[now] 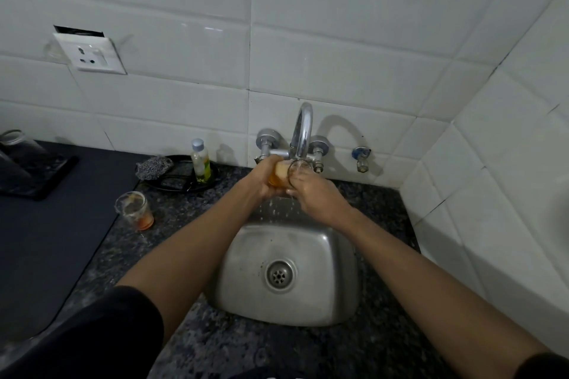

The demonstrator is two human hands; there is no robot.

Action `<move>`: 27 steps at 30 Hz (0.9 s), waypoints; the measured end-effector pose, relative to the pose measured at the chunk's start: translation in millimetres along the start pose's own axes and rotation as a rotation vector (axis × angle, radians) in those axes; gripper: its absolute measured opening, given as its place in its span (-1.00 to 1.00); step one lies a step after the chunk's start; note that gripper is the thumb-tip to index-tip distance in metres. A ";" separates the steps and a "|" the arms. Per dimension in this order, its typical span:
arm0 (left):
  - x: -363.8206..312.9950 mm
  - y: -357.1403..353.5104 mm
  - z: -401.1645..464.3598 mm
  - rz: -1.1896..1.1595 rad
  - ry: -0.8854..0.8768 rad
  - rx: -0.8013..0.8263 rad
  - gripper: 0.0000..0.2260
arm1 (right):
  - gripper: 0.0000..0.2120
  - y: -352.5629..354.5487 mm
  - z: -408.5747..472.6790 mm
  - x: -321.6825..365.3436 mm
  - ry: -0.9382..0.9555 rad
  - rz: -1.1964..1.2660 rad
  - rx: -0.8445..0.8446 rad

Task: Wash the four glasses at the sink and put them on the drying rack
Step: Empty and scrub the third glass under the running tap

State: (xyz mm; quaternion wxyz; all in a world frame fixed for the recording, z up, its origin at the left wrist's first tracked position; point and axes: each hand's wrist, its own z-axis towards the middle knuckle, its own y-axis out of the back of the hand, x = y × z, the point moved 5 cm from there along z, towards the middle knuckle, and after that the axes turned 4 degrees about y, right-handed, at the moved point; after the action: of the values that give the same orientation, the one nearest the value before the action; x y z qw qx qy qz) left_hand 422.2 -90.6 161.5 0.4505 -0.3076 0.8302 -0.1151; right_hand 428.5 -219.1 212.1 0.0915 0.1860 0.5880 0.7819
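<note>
Two glasses in view. One clear glass tumbler (288,177), cylindrical, with orange-tinted liquid inside, is held tilted on its side under the spout of the tap (303,129), above the back edge of the sink (338,255). The left hand (264,180) is wrapped round its base end; the right hand (311,194) grips at the rim end, fingers curled at the mouth. Water droplets fall from between the two hands into the basin.

The second glass (134,209), one clear tumbler, tapered, stands upright on the tabletop (184,224) well to the left of the sink, with orange residue at the bottom and streaks on its wall.

One sink: small, stainless steel, rounded-square, with one perforated round drain (279,274) at its centre. One chrome tap with an arched spout and two valve bodies; one separate small valve (361,158) on the wall to the right.

The tabletop is dark speckled stone. At its back, one dark round tray (172,183) carries one small clear plastic bottle (200,164) with a pale cap and yellow-green liquid, and one grey mesh scrubber (154,167). One dark smooth mat (46,240) covers the left part. One white socket plate (92,54) sits on the white glossy tiled wall (338,55)
</note>
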 end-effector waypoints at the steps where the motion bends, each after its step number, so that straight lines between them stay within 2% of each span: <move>1: -0.3 1.1 1.4 -0.032 -0.014 -0.012 -0.71 | -0.77 -3.0 1.4 0.9 -0.083 0.088 0.002; 4: 4.8 -1.6 0.5 -0.111 -0.027 -0.025 -0.63 | -0.71 -3.4 12.8 1.8 -0.200 0.218 -0.040; 7: 9.6 -1.3 1.9 -0.122 0.041 0.027 -0.63 | -0.79 6.9 11.4 7.0 0.049 -0.061 0.056; 9: 6.7 0.4 1.1 -0.069 0.046 0.025 -0.62 | -0.74 5.9 6.6 3.8 0.171 -0.216 0.069; 10: 5.3 0.2 0.5 -0.060 0.033 0.015 -0.63 | -0.73 2.4 4.8 2.4 0.135 -0.175 0.067; 12: 4.0 -2.7 0.3 -0.121 -0.022 0.024 -0.66 | -0.76 0.2 6.1 4.5 -0.052 0.076 0.041; 14: 5.3 -6.6 0.9 -0.170 -0.065 0.052 -0.62 | -0.73 -4.5 11.4 4.3 -0.157 0.271 0.013; 16: 6.8 -8.2 1.6 -0.169 -0.047 0.076 -0.60 | -0.75 1.0 12.1 5.7 -0.131 0.188 0.022; 19: 7.3 -6.7 0.4 -0.084 0.033 0.074 -0.60 | -0.80 2.9 8.3 2.4 0.065 -0.145 0.094; 21: 7.5 -4.5 -1.0 -0.053 0.029 0.023 -0.67 | -0.82 -2.1 3.5 0.0 -0.004 -0.073 0.115; 24: 8.4 -5.4 -1.5 -0.104 -0.035 0.022 -0.69 | -0.73 -11.1 6.5 3.6 -0.212 0.367 0.059; 25: 9.7 -6.6 -1.5 -0.133 -0.031 0.031 -0.67 | -0.70 -13.2 9.6 3.6 -0.247 0.403 0.036; 27: 12.0 -5.5 -1.4 -0.156 0.008 0.024 -0.67 | -0.70 -9.7 12.0 1.9 -0.181 0.195 0.033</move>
State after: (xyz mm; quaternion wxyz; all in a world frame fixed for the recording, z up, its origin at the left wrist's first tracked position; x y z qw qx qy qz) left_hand 418.4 -102.5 156.7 0.4403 -0.3653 0.8042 -0.1612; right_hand 430.8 -205.0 206.1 0.0646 0.3137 0.5693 0.7572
